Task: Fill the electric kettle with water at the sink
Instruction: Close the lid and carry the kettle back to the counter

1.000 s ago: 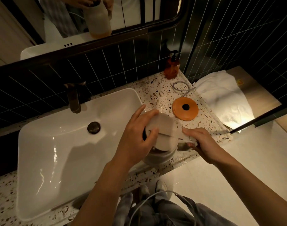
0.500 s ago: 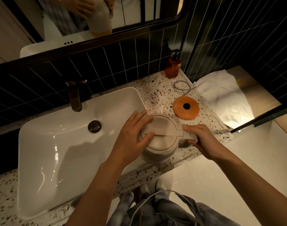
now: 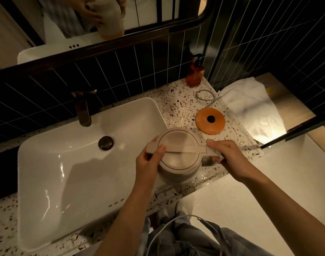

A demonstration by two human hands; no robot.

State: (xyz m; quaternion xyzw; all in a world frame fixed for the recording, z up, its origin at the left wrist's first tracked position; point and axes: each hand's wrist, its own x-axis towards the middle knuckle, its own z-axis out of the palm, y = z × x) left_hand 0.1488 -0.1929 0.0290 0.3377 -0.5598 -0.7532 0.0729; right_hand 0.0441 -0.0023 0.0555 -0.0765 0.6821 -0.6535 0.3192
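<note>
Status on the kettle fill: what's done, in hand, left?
Done: kettle is off its orange base. In hand: right hand grips the handle, left hand is at the spout side, lid down, kettle at the sink edge. Left: open lid, move under the faucet, run water; none flowing.

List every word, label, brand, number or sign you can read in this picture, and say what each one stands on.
No text can be read.
A small yellow sticker on the wooden surface at the far right: too small and blurred to read.
The kettle, the soap bottle and the orange base show no lettering.
</note>
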